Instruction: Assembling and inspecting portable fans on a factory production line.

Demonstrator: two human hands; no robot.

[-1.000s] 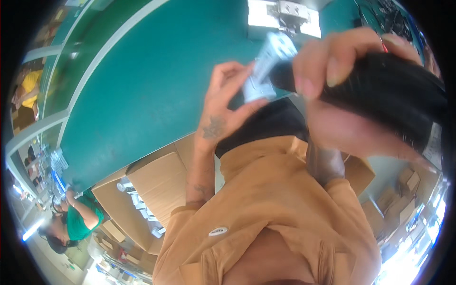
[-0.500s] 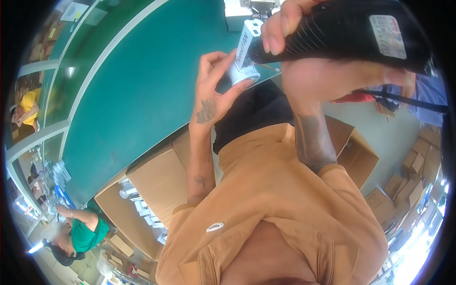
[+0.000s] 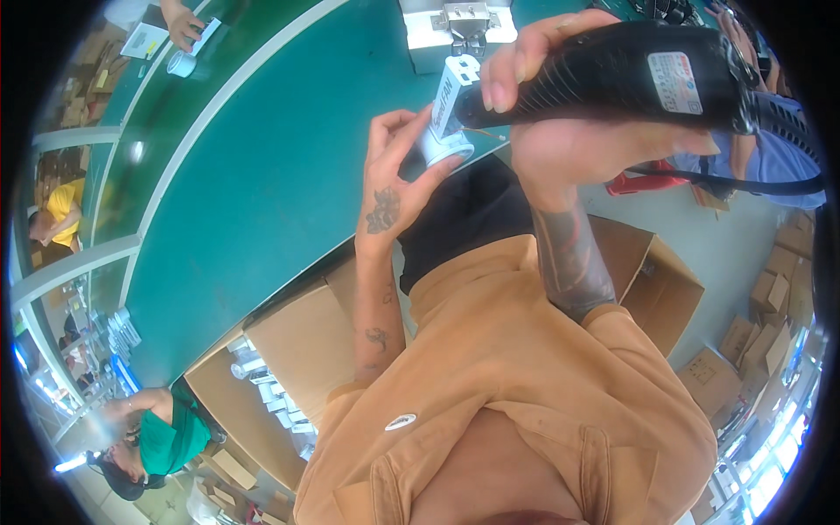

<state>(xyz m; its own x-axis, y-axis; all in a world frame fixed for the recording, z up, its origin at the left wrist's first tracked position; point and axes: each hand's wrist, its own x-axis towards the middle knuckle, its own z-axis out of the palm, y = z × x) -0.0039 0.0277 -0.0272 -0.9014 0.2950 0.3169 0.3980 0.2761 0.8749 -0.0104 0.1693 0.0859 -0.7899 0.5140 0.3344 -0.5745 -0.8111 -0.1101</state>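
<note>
Between its thumb and fingers, my left hand (image 3: 398, 171) grips a white plastic fan housing (image 3: 444, 109), which has a flat lettered side and a round cup-shaped end. Thin wires stick out beside the round end. My right hand (image 3: 560, 131) is wrapped round a black corded power tool (image 3: 612, 74) with a ribbed grip and a pale label. The tool's narrow front end meets the housing's side; its exact tip is hidden. Both things are held up over the near edge of the green table (image 3: 262, 175).
A metal fixture (image 3: 464, 26) stands on the far part of the table. Below the left forearm, an open carton (image 3: 219, 376) holds several white parts. Another carton (image 3: 656, 280) is at the right. Co-workers sit left, one in a green shirt (image 3: 171, 437); another's hand (image 3: 182, 26) is top left.
The view has shifted slightly, bringing more of the metal fixture in. A co-worker's hand with a white part now shows at top left. Both my hands keep their holds.
</note>
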